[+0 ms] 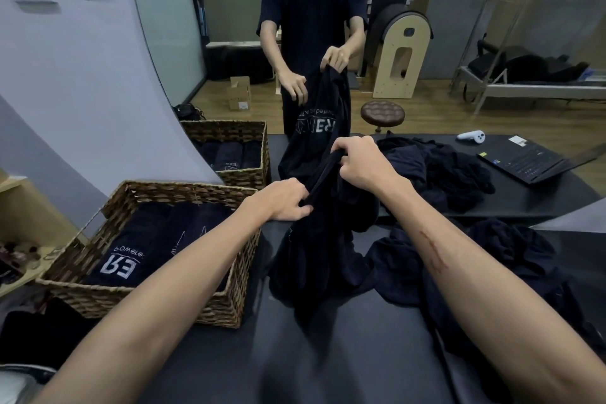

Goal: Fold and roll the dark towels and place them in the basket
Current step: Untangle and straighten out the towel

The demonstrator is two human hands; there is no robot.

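Observation:
I hold a dark navy towel up above the black table; it hangs bunched down to the surface. My left hand pinches its upper edge low on the left. My right hand grips the same edge higher up on the right. A woven wicker basket stands to the left on the table, with rolled dark towels lying inside, white lettering showing. More loose dark towels lie heaped on the right.
A big mirror stands right behind the table and repeats the basket, the towels and me. In the reflection lie a laptop and a white controller. A wooden shelf with small items sits at the far left.

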